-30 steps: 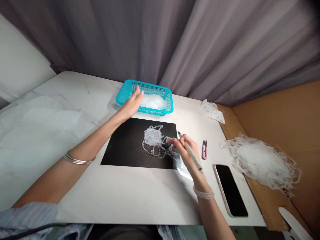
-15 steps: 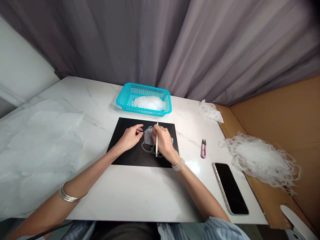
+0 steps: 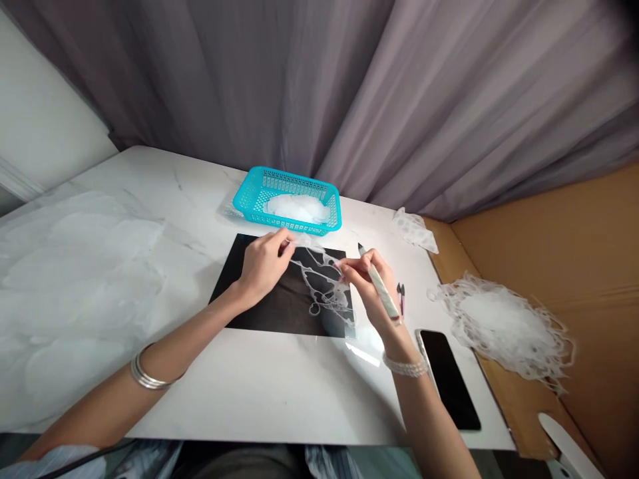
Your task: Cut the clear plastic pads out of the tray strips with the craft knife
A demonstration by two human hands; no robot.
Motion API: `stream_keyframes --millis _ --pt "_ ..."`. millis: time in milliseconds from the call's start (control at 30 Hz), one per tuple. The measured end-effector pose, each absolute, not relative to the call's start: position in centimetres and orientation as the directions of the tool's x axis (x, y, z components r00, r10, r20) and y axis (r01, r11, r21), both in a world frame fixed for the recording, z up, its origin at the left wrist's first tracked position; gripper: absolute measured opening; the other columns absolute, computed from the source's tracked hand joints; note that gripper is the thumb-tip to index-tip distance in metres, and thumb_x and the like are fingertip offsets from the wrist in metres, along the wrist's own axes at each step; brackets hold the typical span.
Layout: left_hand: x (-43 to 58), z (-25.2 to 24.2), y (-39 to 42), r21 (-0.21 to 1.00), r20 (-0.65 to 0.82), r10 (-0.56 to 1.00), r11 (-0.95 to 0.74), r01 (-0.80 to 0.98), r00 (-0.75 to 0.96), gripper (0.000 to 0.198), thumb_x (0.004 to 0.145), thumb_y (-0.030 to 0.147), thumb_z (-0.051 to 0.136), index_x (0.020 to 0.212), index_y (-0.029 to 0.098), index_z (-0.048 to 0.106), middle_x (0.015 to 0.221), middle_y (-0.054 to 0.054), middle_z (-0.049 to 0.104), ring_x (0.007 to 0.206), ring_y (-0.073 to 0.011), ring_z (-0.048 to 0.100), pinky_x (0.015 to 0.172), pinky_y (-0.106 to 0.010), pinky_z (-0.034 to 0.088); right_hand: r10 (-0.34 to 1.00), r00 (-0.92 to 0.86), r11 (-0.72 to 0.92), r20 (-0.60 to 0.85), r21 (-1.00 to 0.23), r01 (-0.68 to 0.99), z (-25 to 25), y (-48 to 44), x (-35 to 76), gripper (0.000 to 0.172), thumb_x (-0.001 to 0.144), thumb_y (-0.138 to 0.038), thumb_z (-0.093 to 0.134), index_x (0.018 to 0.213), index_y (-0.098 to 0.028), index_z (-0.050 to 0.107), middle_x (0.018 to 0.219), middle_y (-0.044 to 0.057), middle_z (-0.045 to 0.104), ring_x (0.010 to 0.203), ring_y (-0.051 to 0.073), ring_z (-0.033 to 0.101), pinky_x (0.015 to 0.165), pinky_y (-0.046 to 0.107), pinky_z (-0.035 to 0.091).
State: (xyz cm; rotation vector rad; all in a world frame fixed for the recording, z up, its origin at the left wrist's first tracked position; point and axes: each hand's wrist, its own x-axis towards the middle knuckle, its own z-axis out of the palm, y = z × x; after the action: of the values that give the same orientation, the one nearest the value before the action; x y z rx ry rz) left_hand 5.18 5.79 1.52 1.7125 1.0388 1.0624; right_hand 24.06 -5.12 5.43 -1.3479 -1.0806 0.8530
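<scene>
My left hand [image 3: 264, 263] is closed, thumb and fingers pinching a thin translucent white piece [image 3: 308, 242] above the black mat [image 3: 269, 303]. My right hand [image 3: 372, 279] holds a white pen-shaped tool [image 3: 382, 293] with a dark tip pointing up and away; its exact kind I cannot tell. The fingertips of that hand also pinch a web of thin translucent strips [image 3: 329, 293], which hangs in loops over the mat's right side. Some strands stretch between both hands.
Beyond the mat stands a blue basket [image 3: 247, 199] with white translucent pieces. Translucent sheets [image 3: 84, 286] cover the table's left. To the right are thread snips [image 3: 402, 301] partly behind my hand, a phone [image 3: 452, 382], a dotted bag [image 3: 415, 230] and tangled strips [image 3: 504, 329].
The translucent piece has been lifted off the mat. My right hand has moved right, pulling the strips away, its tool now tip up. My left hand has gone slightly up and right and pinches the piece.
</scene>
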Motion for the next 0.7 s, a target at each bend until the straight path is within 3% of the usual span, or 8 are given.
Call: stream_keyframes --millis 67,167,267,367,467,600,700 --pt "5.1 2.6 6.0 0.948 0.248 0.929 -0.291 0.128 0.276 0.009 0.087 0.033 0.064 0.092 0.026 0.064 0.096 -0.004 0.067 0.105 -0.0256 0.060 0.099 -0.036 0.041 0.958 0.270 0.061 0.094 -0.990 0.128 5.0 -6.5 23.3 0.040 0.085 -0.027 0.071 0.078 -0.026 0.032 0.087 0.002 0.074 0.065 0.014 0.062 0.065 0.030 0.049" --pt "5.2 2.8 5.5 0.976 0.209 0.919 -0.217 -0.012 0.336 0.012 0.088 0.033 0.063 0.095 0.025 0.058 0.092 -0.003 0.068 0.091 -0.0212 0.066 0.089 -0.034 0.048 0.976 0.209 0.014 0.060 -0.977 0.215 3.8 -8.2 22.0 0.038 0.089 -0.033 0.068 0.076 -0.026 0.032 0.092 0.005 0.075 0.074 0.019 0.068 0.069 0.033 0.052" --pt "5.1 2.0 4.3 0.987 0.130 0.889 -0.075 -0.141 0.439 0.019 0.086 0.033 0.065 0.094 0.024 0.051 0.076 0.002 0.065 0.065 -0.0146 0.063 0.069 -0.028 0.051 0.923 0.352 0.038 0.155 -0.947 0.318 3.6 -8.6 21.8 0.039 0.091 -0.037 0.066 0.074 -0.026 0.033 0.096 0.008 0.075 0.089 0.024 0.072 0.075 0.037 0.054" --pt "4.5 1.7 3.2 0.974 0.074 0.855 0.048 -0.220 0.513 0.025 0.084 0.032 0.068 0.095 0.024 0.047 0.068 0.006 0.058 0.052 -0.0086 0.053 0.054 -0.021 0.045 0.852 0.455 0.090 0.258 -0.929 0.359 4.7 -7.5 22.6 0.039 0.090 -0.039 0.066 0.074 -0.026 0.033 0.098 0.009 0.075 0.098 0.026 0.070 0.080 0.037 0.053" --pt "3.6 2.7 2.7 0.960 0.039 0.833 0.123 -0.253 0.552 0.025 0.086 0.034 0.068 0.096 0.024 0.046 0.066 0.007 0.054 0.048 -0.0066 0.047 0.048 -0.018 0.042 0.930 0.329 0.077 0.162 -0.963 0.258 6.3 -5.9 22.8 0.037 0.089 -0.039 0.067 0.075 -0.025 0.035 0.086 0.003 0.072 0.087 0.020 0.068 0.073 0.031 0.050" --pt "2.1 4.6 2.2 0.949 0.008 0.828 0.170 -0.265 0.561 0.024 0.088 0.034 0.067 0.100 0.025 0.049 0.069 0.006 0.059 0.049 -0.0080 0.051 0.048 -0.020 0.048 0.992 0.108 0.063 0.066 -0.998 0.031 7.0 -4.3 21.3 0.043 0.084 -0.035 0.073 0.076 -0.026 0.032 0.069 -0.004 0.063 0.061 0.013 0.056 0.059 0.028 0.043" --pt "1.2 5.9 2.0 0.956 -0.039 0.869 0.176 -0.235 0.493 0.032 0.090 0.032 0.063 0.120 0.027 0.054 0.079 0.002 0.068 0.059 -0.0125 0.062 0.052 -0.022 0.054 0.982 0.157 0.081 0.105 -0.985 0.151 6.9 -3.7 20.6 0.047 0.082 -0.033 0.075 0.073 -0.026 0.029 0.068 -0.003 0.065 0.054 0.012 0.050 0.056 0.029 0.042"
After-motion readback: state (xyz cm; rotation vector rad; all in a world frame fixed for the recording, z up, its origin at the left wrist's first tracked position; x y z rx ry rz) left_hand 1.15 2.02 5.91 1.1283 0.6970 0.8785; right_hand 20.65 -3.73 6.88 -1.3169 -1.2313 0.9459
